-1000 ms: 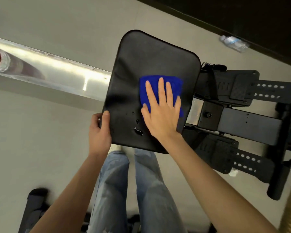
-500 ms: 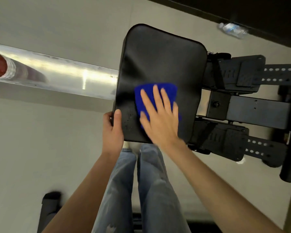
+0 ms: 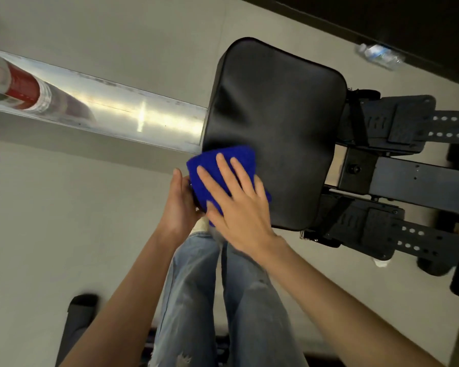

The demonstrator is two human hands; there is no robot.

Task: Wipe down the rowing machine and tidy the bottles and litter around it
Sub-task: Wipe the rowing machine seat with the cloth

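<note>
Lettering on the red-labelled bottle (image 3: 13, 83) left of the seat (image 3: 276, 115) is too blurred to read. The right grip (image 3: 239, 207), fingers straight and spread, presses the blue cloth (image 3: 247, 157) onto the seat's near-left corner; the left grip (image 3: 179, 207) clasps that corner's edge.

The cloth (image 3: 223, 168) lies on the seat's (image 3: 276, 115) near corner; the rail (image 3: 122, 115) runs left. Footrests (image 3: 382, 123) sit right; a bottle (image 3: 379, 55) lies behind.
</note>
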